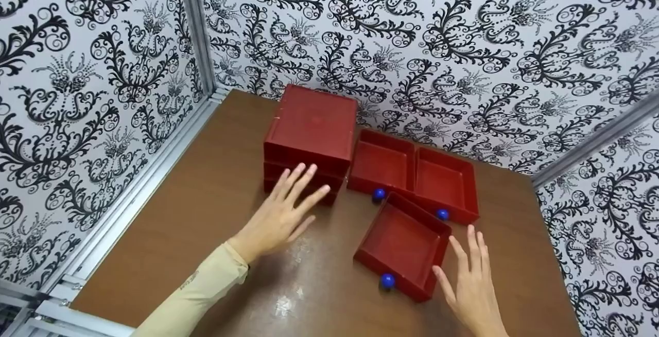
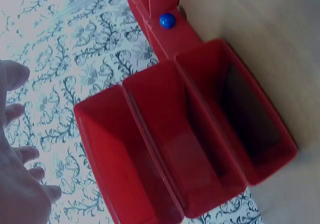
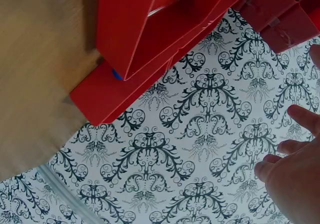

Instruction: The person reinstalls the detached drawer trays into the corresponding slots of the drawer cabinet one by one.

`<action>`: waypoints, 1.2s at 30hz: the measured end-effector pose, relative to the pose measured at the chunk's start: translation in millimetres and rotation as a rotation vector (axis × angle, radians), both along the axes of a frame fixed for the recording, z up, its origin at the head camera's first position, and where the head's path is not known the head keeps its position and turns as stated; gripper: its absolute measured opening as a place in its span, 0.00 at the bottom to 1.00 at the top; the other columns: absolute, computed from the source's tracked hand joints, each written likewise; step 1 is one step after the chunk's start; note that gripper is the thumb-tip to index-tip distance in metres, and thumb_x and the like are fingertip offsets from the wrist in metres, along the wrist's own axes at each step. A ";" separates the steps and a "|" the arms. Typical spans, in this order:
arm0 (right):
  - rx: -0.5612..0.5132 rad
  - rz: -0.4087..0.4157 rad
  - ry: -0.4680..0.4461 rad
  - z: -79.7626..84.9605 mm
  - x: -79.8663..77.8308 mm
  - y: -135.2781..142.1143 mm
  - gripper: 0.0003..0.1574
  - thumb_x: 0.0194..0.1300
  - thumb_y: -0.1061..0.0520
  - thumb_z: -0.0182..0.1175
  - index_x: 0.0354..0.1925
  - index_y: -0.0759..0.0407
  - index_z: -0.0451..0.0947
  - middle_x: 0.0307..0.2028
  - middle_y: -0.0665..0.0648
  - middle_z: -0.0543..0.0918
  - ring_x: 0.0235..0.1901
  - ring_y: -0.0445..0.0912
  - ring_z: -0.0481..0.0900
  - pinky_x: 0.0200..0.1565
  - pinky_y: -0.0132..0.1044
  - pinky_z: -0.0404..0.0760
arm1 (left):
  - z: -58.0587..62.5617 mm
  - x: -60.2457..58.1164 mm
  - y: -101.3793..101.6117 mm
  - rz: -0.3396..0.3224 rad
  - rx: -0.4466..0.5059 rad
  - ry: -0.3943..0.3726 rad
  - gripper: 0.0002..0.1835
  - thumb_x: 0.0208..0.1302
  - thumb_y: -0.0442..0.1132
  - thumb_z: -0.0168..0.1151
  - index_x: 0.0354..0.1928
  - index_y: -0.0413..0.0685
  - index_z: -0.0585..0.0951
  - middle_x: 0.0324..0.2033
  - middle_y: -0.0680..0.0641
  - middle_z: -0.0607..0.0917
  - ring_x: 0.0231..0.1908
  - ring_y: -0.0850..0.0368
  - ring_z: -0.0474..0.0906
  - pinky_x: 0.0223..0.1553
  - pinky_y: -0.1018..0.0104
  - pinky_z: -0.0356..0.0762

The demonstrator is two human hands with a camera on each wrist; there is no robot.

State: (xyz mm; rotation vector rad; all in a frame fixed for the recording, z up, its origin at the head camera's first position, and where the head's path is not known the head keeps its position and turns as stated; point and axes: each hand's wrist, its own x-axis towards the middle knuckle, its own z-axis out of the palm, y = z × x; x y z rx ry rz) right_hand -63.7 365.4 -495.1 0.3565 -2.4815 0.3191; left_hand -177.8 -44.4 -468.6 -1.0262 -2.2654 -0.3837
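Note:
My left hand (image 1: 278, 218) is spread in front of a stack of red boxes (image 1: 314, 121) and holds nothing. Its fingertips overlap the stack's front in the head view; whether they touch cannot be told. The left wrist view shows the stacked boxes (image 2: 165, 129) with their hollow sides facing the camera. At the right, my right hand (image 1: 473, 280) has fingers extended beside a loose red tray (image 1: 401, 244), gripping nothing. Blue balls lie around that tray: one at its near edge (image 1: 387, 281), another at its far left corner (image 1: 379, 194), a third (image 1: 442, 214) behind it.
Two more red trays (image 1: 414, 188) stand side by side against the back wall, right of the stack. Patterned walls (image 1: 412, 43) enclose the brown table (image 1: 195, 213), with a metal frame rail (image 1: 139, 188) along its left edge.

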 end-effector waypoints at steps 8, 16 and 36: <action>-0.006 -0.120 -0.188 -17.3 17.9 3.2 0.38 0.55 0.55 0.72 0.62 0.59 0.72 0.64 0.68 0.69 0.52 0.65 0.77 0.36 0.57 0.83 | 23.9 -40.8 -26.3 0.087 0.131 -0.123 0.27 0.73 0.49 0.51 0.69 0.49 0.69 0.75 0.32 0.58 0.76 0.34 0.53 0.76 0.35 0.50; -0.009 -0.056 -0.209 -43.3 28.1 3.2 0.30 0.48 0.60 0.76 0.51 0.60 0.78 0.48 0.62 0.75 0.28 0.43 0.79 0.24 0.36 0.78 | 48.6 -70.3 -41.6 0.159 0.188 -0.289 0.23 0.72 0.44 0.55 0.65 0.47 0.71 0.74 0.33 0.58 0.77 0.36 0.49 0.80 0.40 0.41; -0.003 0.077 -0.061 -67.3 20.6 16.4 0.33 0.39 0.67 0.78 0.48 0.61 0.79 0.46 0.60 0.77 0.31 0.41 0.79 0.28 0.24 0.76 | 46.4 -107.0 -37.4 0.152 0.254 -0.465 0.19 0.73 0.43 0.51 0.61 0.46 0.73 0.69 0.35 0.64 0.72 0.38 0.57 0.75 0.43 0.57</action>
